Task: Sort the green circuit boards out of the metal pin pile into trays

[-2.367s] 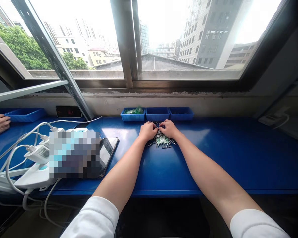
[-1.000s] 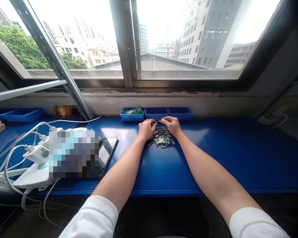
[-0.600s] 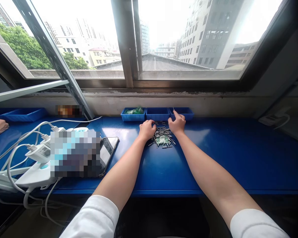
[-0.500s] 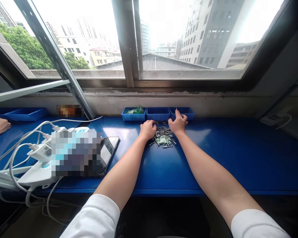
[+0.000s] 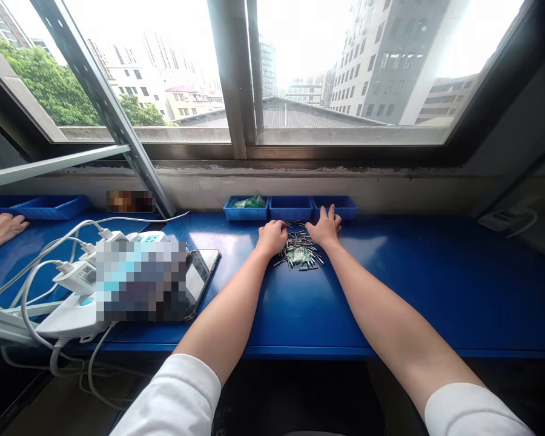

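Note:
Thin, dark rod-like metal pieces (image 5: 309,268) lie in a loose pile on the blue tabletop, with a small clear-and-green plastic packet (image 5: 298,255) among them. My left hand (image 5: 271,238) rests at the pile's left edge, fingers curled in; whatever is between them is hidden. At the upper right of the pile is my right hand (image 5: 326,228), fingers spread and nothing visible in them. Its fingertips reach the front of the right blue bin (image 5: 347,212). Beside that bin stand the middle blue bin (image 5: 291,211) and the left blue bin (image 5: 244,214), which holds green-tinted plastic packets (image 5: 249,203).
Left of my arms are a white power strip (image 5: 68,318) with plugs and cables, a blurred-out patch and a phone (image 5: 204,272). A metal shelf post (image 5: 140,163) rises behind. Another person's hand (image 5: 2,229) lies far left near another blue bin (image 5: 57,209).
A thin piece showed upright at my right fingertips before; now it is gone from them and the fingers are spread. My left hand stays at the pile. The other person's hand shifted slightly right.

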`<state>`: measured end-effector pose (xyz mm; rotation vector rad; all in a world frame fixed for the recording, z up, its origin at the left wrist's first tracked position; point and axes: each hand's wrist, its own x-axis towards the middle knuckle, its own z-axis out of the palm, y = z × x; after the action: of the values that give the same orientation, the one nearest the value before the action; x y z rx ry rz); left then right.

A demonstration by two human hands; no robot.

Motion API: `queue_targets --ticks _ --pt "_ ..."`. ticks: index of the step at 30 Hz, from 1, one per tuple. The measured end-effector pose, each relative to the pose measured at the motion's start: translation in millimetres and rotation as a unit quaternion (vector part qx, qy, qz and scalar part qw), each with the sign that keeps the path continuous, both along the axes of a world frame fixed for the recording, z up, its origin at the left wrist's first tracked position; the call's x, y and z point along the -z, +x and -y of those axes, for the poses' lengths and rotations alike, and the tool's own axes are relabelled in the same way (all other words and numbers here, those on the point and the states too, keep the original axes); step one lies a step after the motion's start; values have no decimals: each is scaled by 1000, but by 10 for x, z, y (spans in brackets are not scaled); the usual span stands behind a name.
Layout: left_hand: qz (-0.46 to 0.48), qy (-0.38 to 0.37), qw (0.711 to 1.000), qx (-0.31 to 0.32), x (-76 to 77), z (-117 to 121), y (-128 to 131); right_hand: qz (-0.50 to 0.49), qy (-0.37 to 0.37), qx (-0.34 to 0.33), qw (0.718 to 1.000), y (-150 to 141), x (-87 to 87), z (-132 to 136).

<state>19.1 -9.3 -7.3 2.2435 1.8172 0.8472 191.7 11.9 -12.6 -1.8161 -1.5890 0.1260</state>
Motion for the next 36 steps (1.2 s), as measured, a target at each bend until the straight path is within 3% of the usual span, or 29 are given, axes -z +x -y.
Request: queue_targets --ticks 4,8,16,36 --pt "-7 -2 1000 5 -8 9 1 0 52 -34 998 -47 -22 48" --pt "-16 2 1000 13 2 5 -1 40 73 -129 988 -104 -18 83" --pt "-39 -1 999 21 10 1 -3 106 -42 -204 972 -169 4 106" --pt "-10 9 999 43 -47 64 3 67 -19 -246 967 -121 13 24"
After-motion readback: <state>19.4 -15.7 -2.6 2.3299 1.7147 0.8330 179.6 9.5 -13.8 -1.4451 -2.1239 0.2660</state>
